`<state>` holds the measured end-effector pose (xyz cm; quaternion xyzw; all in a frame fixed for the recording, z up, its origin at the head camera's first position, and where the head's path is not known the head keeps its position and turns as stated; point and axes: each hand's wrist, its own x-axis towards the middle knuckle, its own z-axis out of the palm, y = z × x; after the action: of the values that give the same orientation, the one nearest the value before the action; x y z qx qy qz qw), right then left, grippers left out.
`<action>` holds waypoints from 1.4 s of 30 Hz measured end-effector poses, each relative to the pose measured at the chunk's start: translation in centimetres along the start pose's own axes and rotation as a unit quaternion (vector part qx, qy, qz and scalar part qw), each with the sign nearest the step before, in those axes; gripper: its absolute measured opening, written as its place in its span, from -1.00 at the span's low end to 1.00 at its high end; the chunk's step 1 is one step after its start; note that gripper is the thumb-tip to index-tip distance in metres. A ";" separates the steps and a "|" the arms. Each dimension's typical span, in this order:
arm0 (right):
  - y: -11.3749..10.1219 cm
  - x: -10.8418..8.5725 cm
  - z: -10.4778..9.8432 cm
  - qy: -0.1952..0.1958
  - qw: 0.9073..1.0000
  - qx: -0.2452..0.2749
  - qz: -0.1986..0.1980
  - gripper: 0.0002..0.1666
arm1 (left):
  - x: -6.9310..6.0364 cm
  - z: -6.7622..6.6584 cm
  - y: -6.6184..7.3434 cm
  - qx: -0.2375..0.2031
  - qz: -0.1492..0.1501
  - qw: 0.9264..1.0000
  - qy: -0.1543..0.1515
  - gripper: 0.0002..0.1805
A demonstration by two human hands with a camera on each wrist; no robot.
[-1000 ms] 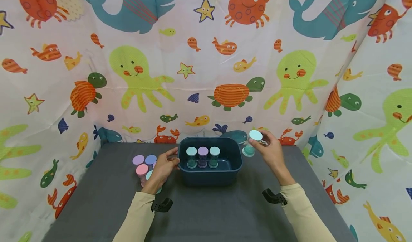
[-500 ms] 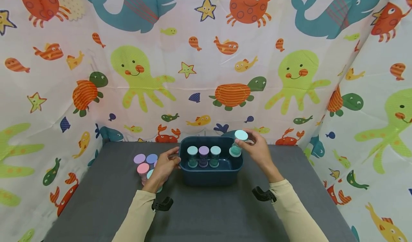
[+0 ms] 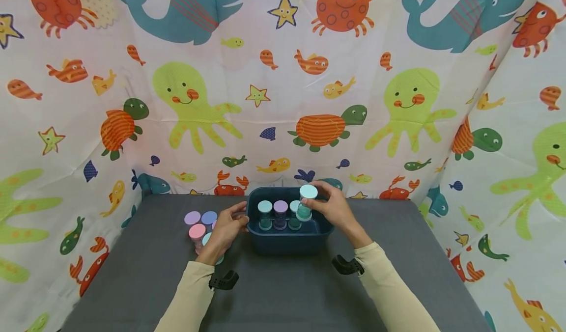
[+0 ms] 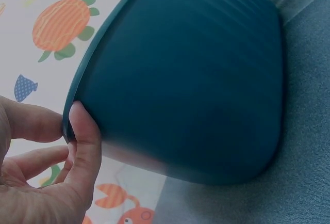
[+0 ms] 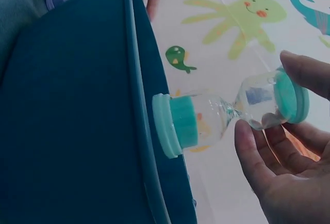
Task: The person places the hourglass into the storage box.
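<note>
Gray counter (image 3: 283,292): my left hand (image 3: 226,229) pinches the bin (image 3: 289,245), three hourglasses (image 3: 280,207) inside; right hand (image 3: 333,207) holds another hourglass (image 3: 308,191), perhaps five others (image 3: 197,231) wait left.

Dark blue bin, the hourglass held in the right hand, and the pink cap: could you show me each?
Dark blue bin (image 3: 289,246), head view: front wall.
Held hourglass (image 5: 233,111), right wrist view: narrow neck.
Pink cap (image 3: 197,231), head view: top face.
</note>
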<state>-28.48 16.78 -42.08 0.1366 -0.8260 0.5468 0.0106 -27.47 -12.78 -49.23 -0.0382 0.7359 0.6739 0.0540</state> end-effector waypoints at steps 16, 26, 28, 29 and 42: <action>0.0 0.3 3.1 -0.095 0.995 -0.017 -0.029 -0.47 | 0.2 0.1 -0.1 0.001 0.002 1.000 0.004 -0.45; -0.1 1.1 4.6 -0.177 0.982 -0.051 -0.029 -0.48 | 0.2 0.0 -0.2 0.002 0.002 1.000 0.001 -0.44; 0.0 1.3 4.9 -0.195 0.979 -0.049 -0.023 -0.48 | 0.0 0.0 -0.2 0.002 0.002 1.000 0.001 -0.44; 0.1 1.3 5.0 -0.204 0.978 -0.047 -0.019 -0.47 | 0.0 0.0 -0.3 0.003 0.002 1.000 0.000 -0.45; 1.0 3.0 6.6 -0.265 0.962 -0.068 -0.002 -0.47 | -0.1 0.0 -0.2 0.005 0.004 1.000 -0.001 -0.45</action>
<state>-30.69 10.49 -45.16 0.2773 -0.8344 0.4333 -0.1978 -27.32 -12.80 -49.42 -0.0342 0.7394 0.6703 0.0525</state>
